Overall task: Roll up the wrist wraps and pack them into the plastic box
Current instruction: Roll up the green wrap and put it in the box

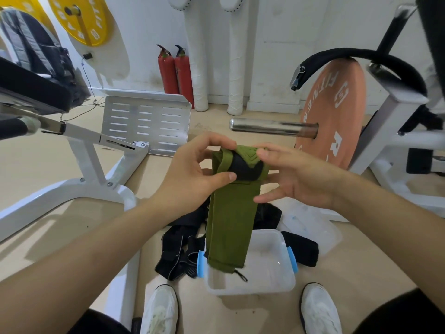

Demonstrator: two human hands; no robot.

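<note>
Green fabric wrist wrap (231, 213) hangs over the clear plastic box (250, 289) on the floor, and we judge rolling barely begun: left hand (192, 175) pinches its top, right hand (297, 180) has a slack grip with only the thumb touching, and next we need tight, even turns downward.

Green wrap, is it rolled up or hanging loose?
Mostly loose: only the top of the green wrap is rolled, held between left hand and right hand; the rest hangs down over the box.

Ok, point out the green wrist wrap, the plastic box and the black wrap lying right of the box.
green wrist wrap (230, 213), head view, on its flat hanging length.
plastic box (255, 289), head view, on its near wall.
black wrap (301, 249), head view, on its middle.
</note>
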